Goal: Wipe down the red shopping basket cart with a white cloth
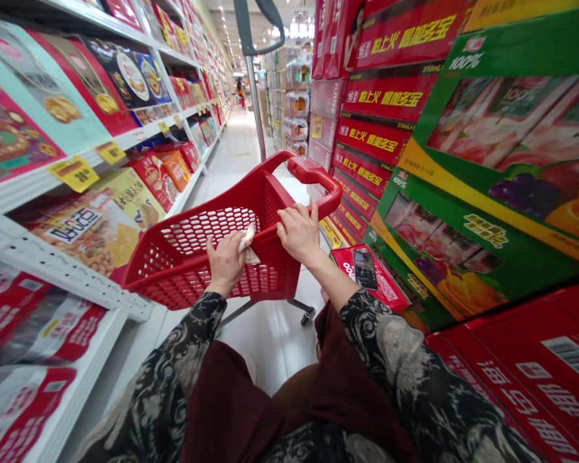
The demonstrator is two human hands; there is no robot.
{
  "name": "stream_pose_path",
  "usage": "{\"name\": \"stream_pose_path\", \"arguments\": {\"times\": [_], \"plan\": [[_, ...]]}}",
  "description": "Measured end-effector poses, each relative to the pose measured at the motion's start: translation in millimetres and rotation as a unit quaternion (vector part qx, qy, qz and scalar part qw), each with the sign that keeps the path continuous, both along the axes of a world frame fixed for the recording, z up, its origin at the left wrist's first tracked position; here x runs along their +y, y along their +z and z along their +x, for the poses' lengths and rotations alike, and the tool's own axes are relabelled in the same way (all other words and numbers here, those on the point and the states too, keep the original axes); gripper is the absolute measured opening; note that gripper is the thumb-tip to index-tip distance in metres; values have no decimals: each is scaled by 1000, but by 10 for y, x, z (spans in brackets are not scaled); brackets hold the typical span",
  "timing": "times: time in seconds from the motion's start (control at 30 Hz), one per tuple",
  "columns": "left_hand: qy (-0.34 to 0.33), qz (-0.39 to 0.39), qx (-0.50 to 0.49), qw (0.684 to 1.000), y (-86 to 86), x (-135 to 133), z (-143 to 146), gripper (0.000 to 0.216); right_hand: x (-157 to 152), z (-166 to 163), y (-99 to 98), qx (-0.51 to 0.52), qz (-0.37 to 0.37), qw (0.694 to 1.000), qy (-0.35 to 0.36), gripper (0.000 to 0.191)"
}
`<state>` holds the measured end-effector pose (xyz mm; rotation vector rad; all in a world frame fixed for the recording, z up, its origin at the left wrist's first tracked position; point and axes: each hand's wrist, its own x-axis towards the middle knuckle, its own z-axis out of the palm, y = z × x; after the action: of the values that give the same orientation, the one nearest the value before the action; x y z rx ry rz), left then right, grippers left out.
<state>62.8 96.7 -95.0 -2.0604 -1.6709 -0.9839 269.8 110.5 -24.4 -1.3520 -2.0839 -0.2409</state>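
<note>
In front of me stands a red plastic shopping cart point(207, 276) with a perforated basket, tilted to one side. My left hand point(226, 262) is at the near rim of the basket, its fingers closed on a crumpled white tissue point(249, 243). My right hand point(300, 233) rests over the rim just below the cart's red handle point(325, 186), with its fingers curled around the edge. The fingertips of both hands are partly hidden. Nothing else shows inside the visible part of the basket.
White shelves point(125, 138) with boxed and bagged food run along the left. Stacked red drink cartons point(381, 96) and green juice boxes point(444, 238) rise close on the right. A phone point(365, 270) lies on a red box point(390, 292). A metal pole point(255, 109) stands behind the cart.
</note>
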Motion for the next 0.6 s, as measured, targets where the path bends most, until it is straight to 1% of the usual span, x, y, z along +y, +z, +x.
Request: {"name": "stream_pose_path", "arguments": {"times": [0.1, 0.2, 0.3, 0.4, 0.47, 0.53, 0.6], "plan": [[2, 6, -23, 1000, -37, 37, 41, 29, -5, 4, 4, 2, 1, 1000, 3, 32], [-3, -1, -29, 1000, -36, 68, 82, 28, -5, 10, -1, 3, 3, 1000, 0, 32], [-14, 3, -27, 1000, 14, 61, 201, 30, -16, 2, -10, 6, 5, 1000, -13, 33], [-37, 13, -12, 999, 92, 36, 412, 37, -33, -8, -21, 4, 13, 1000, -13, 34], [-39, 8, -4, 999, 129, 22, 517, 40, -34, -4, -30, -1, 18, 1000, -10, 34], [-32, -4, 0, 999, 135, 7, 508, 39, -24, 13, -37, -4, 20, 1000, -10, 33], [-19, -18, 7, 1000, 103, -21, 355, 36, -7, 41, -40, -2, 19, 1000, -9, 32]]}}
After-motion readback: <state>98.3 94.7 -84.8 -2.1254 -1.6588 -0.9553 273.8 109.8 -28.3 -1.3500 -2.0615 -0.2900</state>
